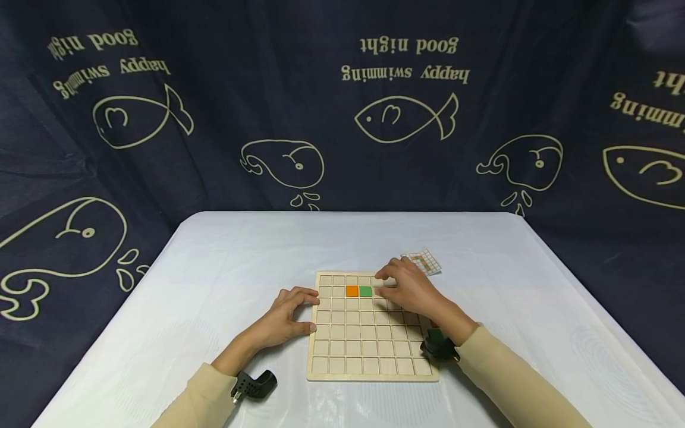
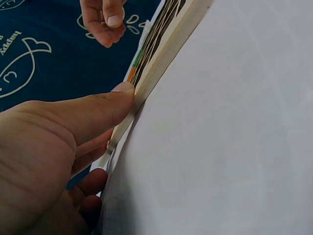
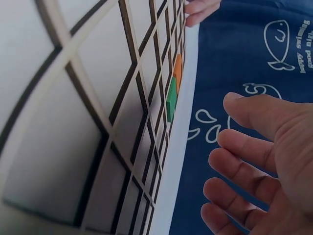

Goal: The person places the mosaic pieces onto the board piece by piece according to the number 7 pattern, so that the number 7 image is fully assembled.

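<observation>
A square wooden grid board [image 1: 354, 331] lies on the table. An orange square tile [image 1: 351, 291] and a green square tile [image 1: 365, 291] sit side by side in its second row from the far edge. My left hand [image 1: 285, 316] rests along the board's left side, thumb and fingertips apart at the rim; the left wrist view shows the thumb [image 2: 105, 107] against that edge. Over the far right part of the board hovers my right hand [image 1: 412, 286]. Its fingers [image 3: 239, 169] are spread and loosely bent, holding nothing, just right of the green tile.
A small paper card [image 1: 430, 262] printed with a coloured grid lies beyond the board, partly behind the right hand. The white-covered table [image 1: 257, 249] meets a dark blue curtain [image 1: 332, 107] with fish drawings. Black wrist devices are worn on both arms.
</observation>
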The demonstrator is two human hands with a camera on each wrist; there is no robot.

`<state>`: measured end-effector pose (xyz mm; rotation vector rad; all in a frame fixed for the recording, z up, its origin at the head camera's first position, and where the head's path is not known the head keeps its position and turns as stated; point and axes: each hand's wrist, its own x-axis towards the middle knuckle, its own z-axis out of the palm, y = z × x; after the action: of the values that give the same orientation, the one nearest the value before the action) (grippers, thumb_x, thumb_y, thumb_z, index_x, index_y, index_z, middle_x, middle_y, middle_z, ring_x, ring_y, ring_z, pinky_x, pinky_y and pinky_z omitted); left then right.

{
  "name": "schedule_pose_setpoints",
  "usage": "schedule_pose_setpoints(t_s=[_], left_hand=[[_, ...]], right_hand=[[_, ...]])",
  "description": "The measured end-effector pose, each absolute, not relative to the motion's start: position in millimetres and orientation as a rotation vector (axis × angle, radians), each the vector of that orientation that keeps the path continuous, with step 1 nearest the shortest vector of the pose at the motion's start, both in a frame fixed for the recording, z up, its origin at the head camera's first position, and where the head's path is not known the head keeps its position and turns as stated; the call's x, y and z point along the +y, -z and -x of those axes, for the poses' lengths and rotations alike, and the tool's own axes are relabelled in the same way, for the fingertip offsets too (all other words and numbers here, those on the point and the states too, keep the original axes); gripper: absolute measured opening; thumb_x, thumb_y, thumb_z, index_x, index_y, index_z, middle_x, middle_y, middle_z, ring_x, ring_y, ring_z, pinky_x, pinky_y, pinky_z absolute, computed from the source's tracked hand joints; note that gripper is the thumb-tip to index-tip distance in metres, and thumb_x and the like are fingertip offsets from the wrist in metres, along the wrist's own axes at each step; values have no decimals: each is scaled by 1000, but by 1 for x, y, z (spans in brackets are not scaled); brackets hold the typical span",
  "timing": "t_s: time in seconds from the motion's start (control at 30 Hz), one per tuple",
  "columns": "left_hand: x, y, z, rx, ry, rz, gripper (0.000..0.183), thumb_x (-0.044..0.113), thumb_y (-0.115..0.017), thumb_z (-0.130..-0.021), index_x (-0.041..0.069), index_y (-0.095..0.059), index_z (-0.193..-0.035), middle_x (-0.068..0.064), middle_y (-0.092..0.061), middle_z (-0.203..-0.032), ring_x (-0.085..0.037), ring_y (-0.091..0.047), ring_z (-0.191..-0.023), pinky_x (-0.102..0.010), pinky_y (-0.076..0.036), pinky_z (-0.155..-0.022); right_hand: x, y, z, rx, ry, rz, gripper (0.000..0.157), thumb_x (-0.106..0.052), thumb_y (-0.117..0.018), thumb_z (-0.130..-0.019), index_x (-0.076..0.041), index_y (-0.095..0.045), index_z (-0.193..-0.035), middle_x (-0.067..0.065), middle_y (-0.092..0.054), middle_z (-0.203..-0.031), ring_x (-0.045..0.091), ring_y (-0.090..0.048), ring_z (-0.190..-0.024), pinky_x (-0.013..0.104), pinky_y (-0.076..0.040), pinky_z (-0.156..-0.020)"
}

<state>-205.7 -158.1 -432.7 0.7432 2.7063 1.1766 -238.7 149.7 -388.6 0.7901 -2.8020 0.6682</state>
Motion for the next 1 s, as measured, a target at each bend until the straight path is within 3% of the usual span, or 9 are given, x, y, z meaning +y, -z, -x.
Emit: schedule_pose_setpoints(t_s=[0.17, 0.33, 0.57, 0.83, 1.0], left_hand=[[-158, 433, 206, 2708, -1175, -742, 45, 28, -74, -80, 16, -58, -120, 5, -45, -140, -16, -34, -114, -43, -30, -98], [-158, 433, 206, 2708, -1176, -748, 45, 27, -74, -80, 15, -58, -121, 4, -46, -140, -16, -34, -114, -43, -30, -98], [-158, 433, 206, 2717, -1177, -759, 45, 26, -75, -80, 15, -58, -120, 4, -46, -139, -16, -34, -113, -43, -30, -98], [-158, 433, 206, 2723, -1172, -767, 45, 26, -75, -80, 15, -58, -120, 4, -47, -139, -16, -34, -113, -42, -30, -98], [-158, 434, 206, 2724, -1171, -769, 45, 26, -74, -80, 15, -58, -120, 4, -46, -139, -16, -34, -113, -43, -30, -99]], right_hand=[[155, 388, 235, -2798, -681, -781, 30, -26, -71, -84, -9, -68, -107, 5, -62, -98, 29, -55, -101, 53, -35, -103], [161, 388, 232, -2784, -684, -770, 29, -26, -70, -84, -9, -68, -107, 3, -62, -97, 35, -53, -114, 61, -24, -108], [169, 386, 228, -2776, -673, -733, 28, -23, -73, -81, -9, -68, -105, 3, -63, -97, 40, -49, -121, 56, -20, -112], [181, 386, 223, -2765, -673, -709, 29, -24, -74, -80, -10, -69, -104, 2, -62, -97, 36, -54, -112, 59, -29, -106], [187, 386, 221, -2789, -646, -671, 30, -28, -73, -82, -11, -69, -106, 2, -62, -101, 31, -54, -107, 54, -41, -95]])
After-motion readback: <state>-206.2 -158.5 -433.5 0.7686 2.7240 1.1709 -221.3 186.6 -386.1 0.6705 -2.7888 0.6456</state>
